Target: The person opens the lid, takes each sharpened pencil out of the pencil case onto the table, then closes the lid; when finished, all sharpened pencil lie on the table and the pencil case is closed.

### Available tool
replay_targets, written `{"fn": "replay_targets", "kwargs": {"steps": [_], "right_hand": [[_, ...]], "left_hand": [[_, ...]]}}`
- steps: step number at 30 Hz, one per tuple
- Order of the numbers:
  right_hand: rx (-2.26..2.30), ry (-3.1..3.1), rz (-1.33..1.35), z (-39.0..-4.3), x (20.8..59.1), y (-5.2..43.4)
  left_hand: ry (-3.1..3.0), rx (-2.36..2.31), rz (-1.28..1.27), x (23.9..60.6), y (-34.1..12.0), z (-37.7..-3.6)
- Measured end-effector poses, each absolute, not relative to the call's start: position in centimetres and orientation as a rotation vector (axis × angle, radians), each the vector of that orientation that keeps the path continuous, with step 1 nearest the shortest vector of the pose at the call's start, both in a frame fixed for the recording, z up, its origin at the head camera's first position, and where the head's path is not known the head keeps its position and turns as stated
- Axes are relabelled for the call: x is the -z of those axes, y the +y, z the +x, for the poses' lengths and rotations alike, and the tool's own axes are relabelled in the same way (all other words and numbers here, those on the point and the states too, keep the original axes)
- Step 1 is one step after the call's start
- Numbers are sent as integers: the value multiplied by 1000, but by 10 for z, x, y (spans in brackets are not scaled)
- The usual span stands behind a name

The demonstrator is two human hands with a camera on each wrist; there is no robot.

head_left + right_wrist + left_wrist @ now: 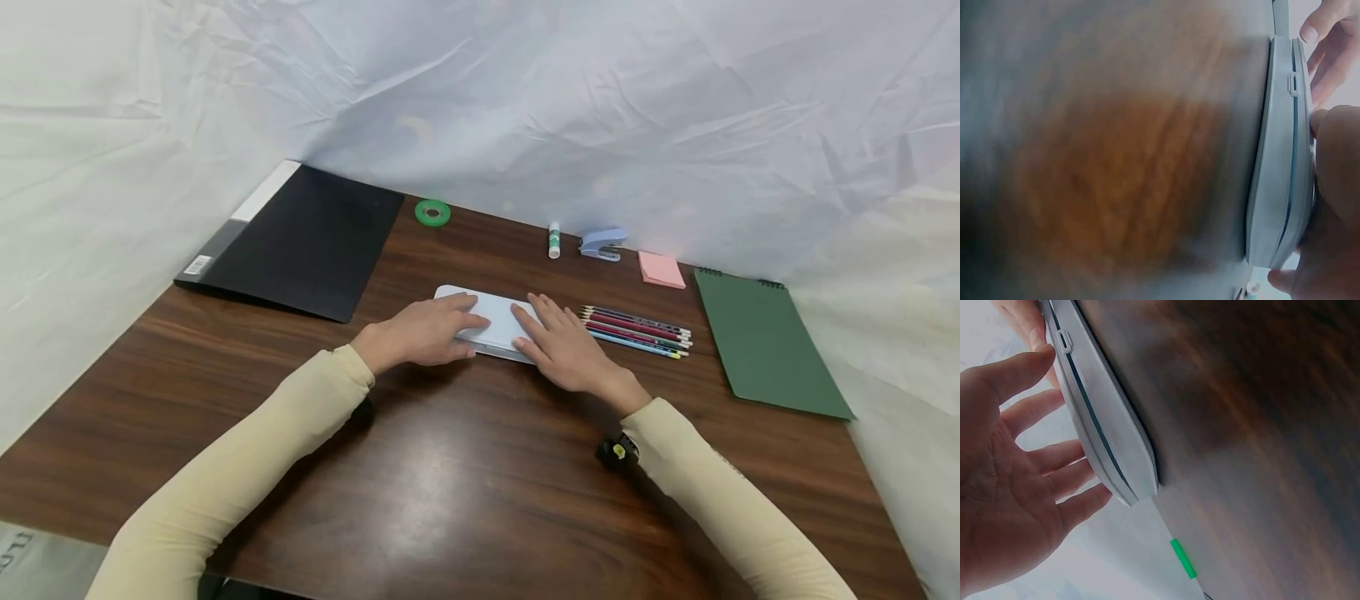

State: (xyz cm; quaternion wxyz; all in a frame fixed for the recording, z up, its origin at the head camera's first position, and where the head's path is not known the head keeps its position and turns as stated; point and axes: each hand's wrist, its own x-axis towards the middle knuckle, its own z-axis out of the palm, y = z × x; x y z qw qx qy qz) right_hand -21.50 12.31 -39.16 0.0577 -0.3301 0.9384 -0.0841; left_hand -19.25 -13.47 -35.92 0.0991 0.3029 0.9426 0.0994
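Head view: pale case [491, 321] laid flat on counter [465, 475], pressed from above by left hand [420, 333] and right hand [558, 346], fingers extended

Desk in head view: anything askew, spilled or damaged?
Nothing stands out. The pale blue pencil case lies flat and closed under both hands; the coloured pencils sit in a neat row, and the stapler and glue stick are tidy.

Place: staged office-style desk | landmark: dark wood table [465, 492] | hung round it: creased white sheeting [600, 108] | on it, far side: black folder [307, 242], green tape roll [432, 212], glue stick [554, 240], stapler [602, 244], pink sticky notes [661, 269], coloured pencils [637, 332], green spiral notepad [765, 343]
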Motion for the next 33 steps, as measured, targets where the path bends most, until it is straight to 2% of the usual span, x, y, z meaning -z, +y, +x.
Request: {"fn": "replay_targets", "kwargs": {"steps": [18,33], "right_hand": [[174,2839,-966,-213,389,124],[208,2843,-942,-206,388,132]], "left_hand": [[2763,-272,826,354,-125,-190],[2759,-238,862,350,-116,-191]]}}
